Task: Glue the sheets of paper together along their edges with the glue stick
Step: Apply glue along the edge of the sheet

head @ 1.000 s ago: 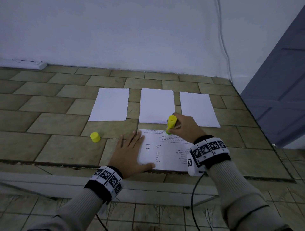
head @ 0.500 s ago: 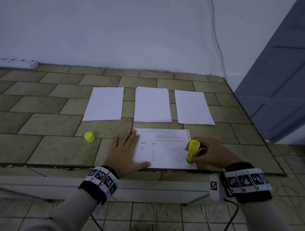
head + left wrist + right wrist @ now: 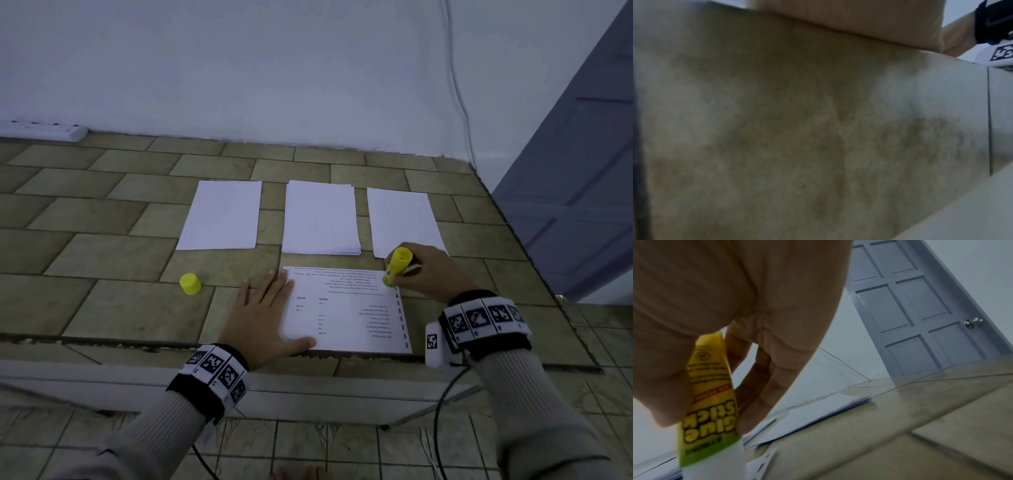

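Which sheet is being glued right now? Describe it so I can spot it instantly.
On the tiled counter, three blank white paper piles lie in a row. The printed sheet lies nearer the front edge, under the flat left hand. It alone carries text and touches the glue stick.

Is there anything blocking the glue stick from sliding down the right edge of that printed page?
Nothing visible does. The right hand holds the glue stick at the far right corner of the printed sheet, and that edge lies bare. The left hand presses the sheet's opposite side; the yellow cap sits well off to the left.
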Available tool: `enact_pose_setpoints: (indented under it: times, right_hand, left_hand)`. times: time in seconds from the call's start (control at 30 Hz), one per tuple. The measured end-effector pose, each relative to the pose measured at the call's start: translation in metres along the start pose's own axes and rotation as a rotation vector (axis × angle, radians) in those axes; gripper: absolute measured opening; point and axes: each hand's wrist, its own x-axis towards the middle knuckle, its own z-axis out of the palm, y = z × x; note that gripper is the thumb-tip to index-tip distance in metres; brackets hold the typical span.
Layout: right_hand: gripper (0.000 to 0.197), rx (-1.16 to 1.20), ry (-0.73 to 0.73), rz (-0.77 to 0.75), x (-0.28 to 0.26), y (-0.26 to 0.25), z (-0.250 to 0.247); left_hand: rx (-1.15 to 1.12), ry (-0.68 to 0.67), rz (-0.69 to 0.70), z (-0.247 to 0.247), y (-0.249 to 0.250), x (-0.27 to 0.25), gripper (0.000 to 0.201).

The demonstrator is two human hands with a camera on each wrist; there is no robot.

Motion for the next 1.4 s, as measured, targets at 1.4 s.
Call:
enact_pose_setpoints:
  times: [1.4]
  right_hand:
    - [0.034,-0.069,0.121,0.729,-0.029,0.039,-0.011]
  left_hand:
    - [0.046,-0.029,-0.001,0.001,0.001,0.001,0.123]
